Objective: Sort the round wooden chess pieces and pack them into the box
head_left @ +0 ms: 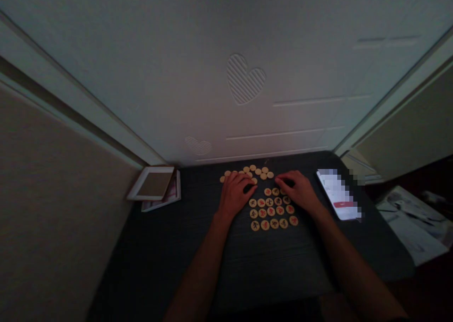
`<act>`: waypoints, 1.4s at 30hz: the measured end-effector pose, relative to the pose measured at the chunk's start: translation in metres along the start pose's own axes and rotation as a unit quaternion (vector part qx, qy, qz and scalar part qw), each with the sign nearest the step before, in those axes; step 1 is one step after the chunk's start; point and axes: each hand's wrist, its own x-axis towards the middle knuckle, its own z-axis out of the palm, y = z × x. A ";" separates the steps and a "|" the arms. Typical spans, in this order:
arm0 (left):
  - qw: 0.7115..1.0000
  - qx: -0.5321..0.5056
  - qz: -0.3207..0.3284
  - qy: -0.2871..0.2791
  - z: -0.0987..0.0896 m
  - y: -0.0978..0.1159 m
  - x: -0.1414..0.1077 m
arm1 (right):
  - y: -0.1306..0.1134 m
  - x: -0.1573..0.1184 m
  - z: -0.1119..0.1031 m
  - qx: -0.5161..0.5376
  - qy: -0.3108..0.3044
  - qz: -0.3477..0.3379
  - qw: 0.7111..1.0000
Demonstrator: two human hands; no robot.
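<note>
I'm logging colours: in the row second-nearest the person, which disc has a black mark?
The leftmost disc; the other four there bear red marks.

PASSABLE: tabletop (269, 265) between forearms (203, 265), lower centre; strip between stacked trays (137, 189) and left hand (235, 192), left of centre | OBSTRUCTED: centre, disc rows (271, 211) and right hand (300, 190); right, phone (336, 194); upper frame, white panel (226, 119).
</note>
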 end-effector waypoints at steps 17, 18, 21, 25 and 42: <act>0.999 -0.048 -0.012 0.016 0.007 -0.004 -0.002 | -0.003 -0.003 0.011 -0.022 -0.067 -0.039 0.997; 0.998 -0.054 -0.016 0.023 0.007 -0.004 -0.002 | -0.003 -0.003 0.011 -0.022 -0.069 -0.039 0.997; 0.996 -0.071 -0.032 0.046 0.008 -0.006 -0.003 | -0.005 -0.003 0.013 -0.029 -0.080 -0.039 0.996; 0.991 -0.099 -0.053 0.069 0.008 -0.005 -0.003 | -0.006 -0.004 0.016 -0.039 -0.091 -0.038 0.994; 0.979 -0.126 -0.095 0.127 0.007 -0.007 -0.003 | -0.004 -0.003 0.013 -0.033 -0.091 -0.043 0.994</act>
